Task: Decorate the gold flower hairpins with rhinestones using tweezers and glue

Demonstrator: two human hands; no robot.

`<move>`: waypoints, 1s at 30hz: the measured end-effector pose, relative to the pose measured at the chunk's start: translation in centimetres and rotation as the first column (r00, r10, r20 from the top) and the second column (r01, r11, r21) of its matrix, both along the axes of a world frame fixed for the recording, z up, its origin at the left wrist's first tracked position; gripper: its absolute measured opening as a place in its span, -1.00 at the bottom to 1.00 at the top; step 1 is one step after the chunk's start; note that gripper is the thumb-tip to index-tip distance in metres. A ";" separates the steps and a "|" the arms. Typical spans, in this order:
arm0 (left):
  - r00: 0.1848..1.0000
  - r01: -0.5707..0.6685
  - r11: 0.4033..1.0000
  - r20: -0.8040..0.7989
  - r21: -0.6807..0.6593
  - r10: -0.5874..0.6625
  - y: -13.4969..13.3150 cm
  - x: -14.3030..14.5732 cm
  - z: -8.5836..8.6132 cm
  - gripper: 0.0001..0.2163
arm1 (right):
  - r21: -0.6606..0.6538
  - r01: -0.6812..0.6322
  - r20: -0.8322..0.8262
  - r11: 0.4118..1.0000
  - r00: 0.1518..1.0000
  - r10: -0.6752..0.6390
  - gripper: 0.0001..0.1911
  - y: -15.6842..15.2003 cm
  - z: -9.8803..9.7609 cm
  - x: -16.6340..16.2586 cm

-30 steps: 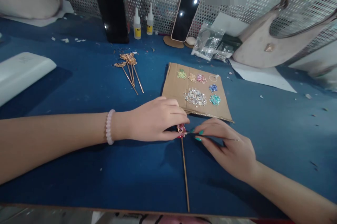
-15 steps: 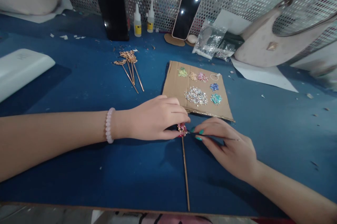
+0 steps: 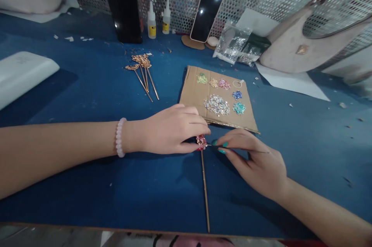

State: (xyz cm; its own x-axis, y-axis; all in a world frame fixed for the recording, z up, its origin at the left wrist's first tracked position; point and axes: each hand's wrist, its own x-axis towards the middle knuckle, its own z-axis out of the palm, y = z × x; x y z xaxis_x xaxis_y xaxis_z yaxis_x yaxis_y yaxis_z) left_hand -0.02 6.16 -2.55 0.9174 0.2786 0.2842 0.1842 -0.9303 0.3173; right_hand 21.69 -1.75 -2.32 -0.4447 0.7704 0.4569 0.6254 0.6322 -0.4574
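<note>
A gold hairpin (image 3: 205,189) lies on the blue mat, its long stick pointing toward me and its ornate head set with pink stones. My left hand (image 3: 171,129), with a pale bead bracelet on the wrist, pinches that head and holds it down. My right hand (image 3: 255,162) grips a thin needle-like tool (image 3: 247,149) whose tip touches the head. Just beyond lies a cardboard sheet (image 3: 197,94) with small piles of coloured rhinestones (image 3: 216,105).
Several more gold hairpins (image 3: 142,71) lie to the left of the cardboard. Two glue bottles (image 3: 158,20), a propped phone (image 3: 207,12), a black device, plastic bags (image 3: 232,43) and a pale handbag (image 3: 290,49) line the perforated back wall. A white box (image 3: 20,76) sits far left.
Both hands stay on the hairpin head; my right hand has shifted very slightly. The view has tilted a little.
</note>
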 end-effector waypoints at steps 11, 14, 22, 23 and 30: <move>1.000 0.000 1.000 0.006 0.004 0.000 0.1 0.0 -0.2 -0.79 | -0.011 0.007 0.019 1.000 1.000 -0.007 -0.83 0.0 0.1 -0.2; 1.000 -0.001 1.000 0.009 0.008 0.001 0.1 0.0 -0.2 -0.79 | -0.006 -0.006 -0.006 1.000 1.000 0.006 -0.82 0.0 0.1 -0.2; 1.000 -0.003 1.000 0.003 0.012 0.003 0.1 0.1 -0.2 -0.78 | 0.006 -0.021 -0.007 1.000 1.000 0.021 -0.84 0.1 0.0 -0.3; 1.000 -0.002 1.000 0.003 0.011 0.002 0.1 0.2 -0.2 -0.78 | 0.007 -0.024 -0.006 1.000 1.000 0.024 -0.84 0.1 0.0 -0.3; 1.000 -0.005 1.000 0.009 0.011 0.005 0.1 0.1 -0.3 -0.78 | 0.008 -0.022 -0.008 1.000 1.000 0.022 -0.84 0.1 0.0 -0.3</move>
